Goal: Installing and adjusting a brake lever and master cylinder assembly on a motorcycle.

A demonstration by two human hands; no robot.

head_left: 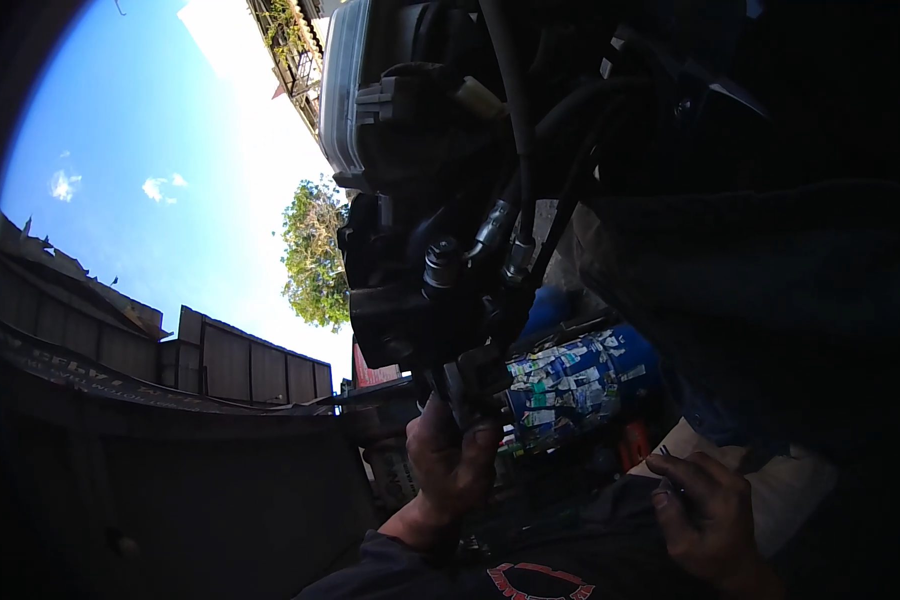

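The left hand (pixel 450 460) curls closed at the lower edge of the dark assembly (pixel 395 325) (likely heavy, stiff, best held there); the right hand (pixel 708 503) pinches a thin piece (pixel 664 452).

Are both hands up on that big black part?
No, only the left hand is up at the black part; the right hand is apart from it, lower down.

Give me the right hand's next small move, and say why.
Probably raise the right hand toward the black assembly: it appears to pinch a small thin piece, apart from the assembly, whose lower end the left hand seems to grip.
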